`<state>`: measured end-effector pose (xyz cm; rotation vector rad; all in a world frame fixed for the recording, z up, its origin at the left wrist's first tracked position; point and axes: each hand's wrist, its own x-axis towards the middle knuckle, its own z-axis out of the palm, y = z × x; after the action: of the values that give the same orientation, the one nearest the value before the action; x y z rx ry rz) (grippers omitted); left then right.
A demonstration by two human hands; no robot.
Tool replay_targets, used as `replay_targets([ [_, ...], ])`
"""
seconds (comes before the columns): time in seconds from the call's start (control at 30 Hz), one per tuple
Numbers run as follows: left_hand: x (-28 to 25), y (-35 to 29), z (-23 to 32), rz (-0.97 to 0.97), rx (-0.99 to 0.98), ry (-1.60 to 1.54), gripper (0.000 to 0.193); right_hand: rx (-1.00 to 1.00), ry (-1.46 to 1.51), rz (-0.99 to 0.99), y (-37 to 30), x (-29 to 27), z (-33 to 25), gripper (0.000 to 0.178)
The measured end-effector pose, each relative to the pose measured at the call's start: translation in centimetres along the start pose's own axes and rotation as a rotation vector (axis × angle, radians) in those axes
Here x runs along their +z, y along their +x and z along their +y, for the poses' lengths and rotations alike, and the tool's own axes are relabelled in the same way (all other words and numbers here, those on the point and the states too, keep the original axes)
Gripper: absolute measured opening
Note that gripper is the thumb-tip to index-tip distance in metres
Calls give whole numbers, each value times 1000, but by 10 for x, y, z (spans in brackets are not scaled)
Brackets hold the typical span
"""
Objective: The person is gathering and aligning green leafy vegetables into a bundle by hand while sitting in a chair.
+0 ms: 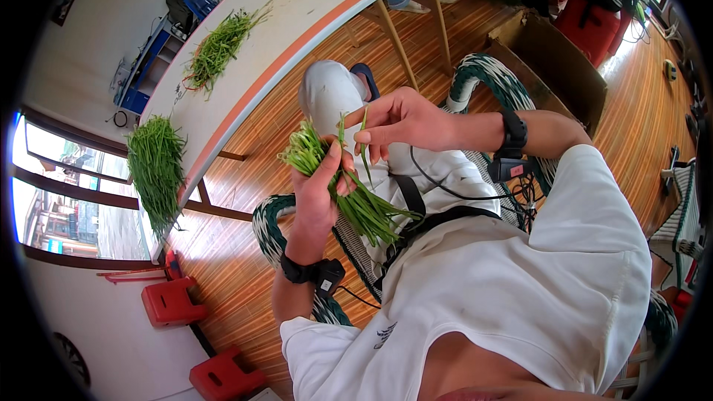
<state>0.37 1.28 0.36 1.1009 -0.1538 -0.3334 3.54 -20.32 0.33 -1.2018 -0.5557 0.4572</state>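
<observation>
Seated in a chair with green-and-white woven arms, a person works over greens as I follow from afar. The left hand is wrapped around a bunch of long green stalks, fingers clamped on its middle, pale ends pointing up and away, dark tips hanging over the lap. The right hand, just beside it, has thumb and fingertips pinched together on one thin stalk.

At right, an open cardboard box sits on the wooden floor, its inside in shadow; I cannot make out what its bottom holds. Across the table, a blue-and-grey shelf unit carries small items too blurred for me to name. Two heaps lie on the white tabletop: a thick one spilling past the near edge, a looser one farther along.
</observation>
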Motion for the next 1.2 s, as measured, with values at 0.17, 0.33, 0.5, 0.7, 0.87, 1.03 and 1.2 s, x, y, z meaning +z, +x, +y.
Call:
replay_targets([
  [0.17,2,1,-3,1,-47,28,17,-19,24,-38,1,-1,1,16],
  [0.33,7,0,-2,0,-57,27,17,-39,-25,-55,1,-4,2,10],
  [0.5,5,1,-5,29,-61,65,18,-66,-83,22,2,-3,3,11],
  [0.7,10,1,-4,68,-49,59,16,-84,-130,86,2,-3,6,12],
  [0.87,8,3,-5,117,-33,35,17,-100,-146,98,2,-2,10,12],
  [1.03,11,1,-2,158,-49,-14,17,-120,-153,82,3,-5,13,12],
  [1.2,0,6,-3,209,-3,40,17,-130,-124,-14,1,-5,6,15],
])
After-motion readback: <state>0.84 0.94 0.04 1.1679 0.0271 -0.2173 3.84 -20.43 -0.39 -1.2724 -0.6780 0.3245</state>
